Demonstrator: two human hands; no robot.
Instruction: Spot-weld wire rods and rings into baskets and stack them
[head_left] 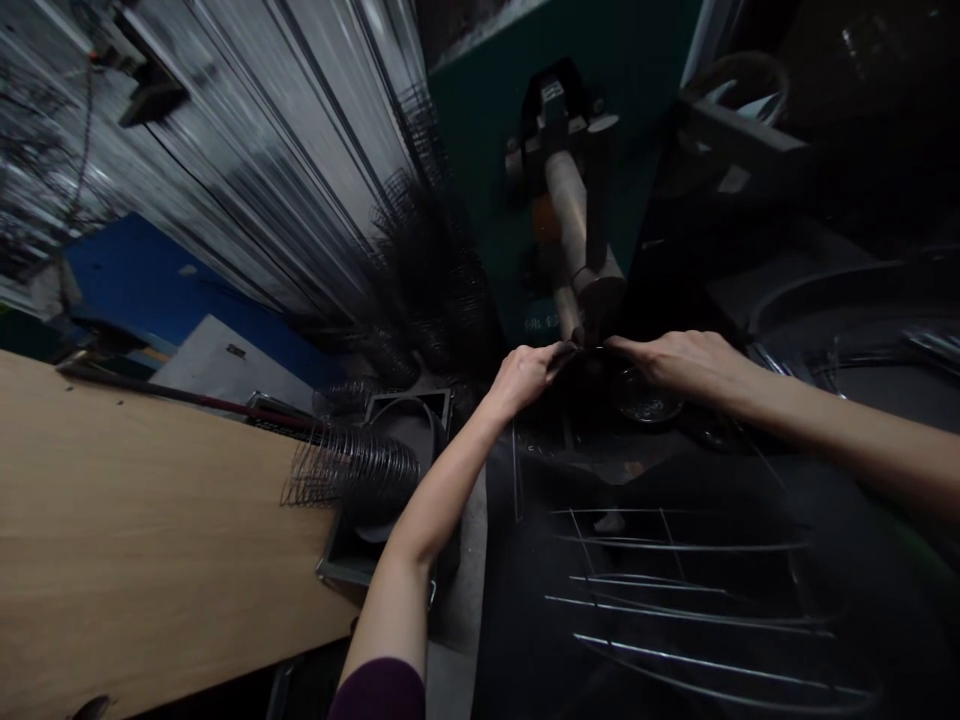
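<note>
Both hands reach forward under the copper-coloured arm point(574, 225) of a green machine point(637, 60). My left hand point(529, 375) is closed in a pinch on a thin dark wire piece point(589, 347) just below the arm's tip. My right hand point(679, 362) pinches the same piece from the right, fingers together. The piece is too dark and thin to name more closely. A wire frame of long bars point(675, 590) lies in front of me, below my right forearm.
A wooden table top point(135, 540) lies at the left. A row of wire rings point(352, 470) rests at its edge over a dark tray point(409, 405). More dark wire rings point(431, 250) are stacked beside long metal rods point(285, 150). A round dish point(645, 400) sits under the hands.
</note>
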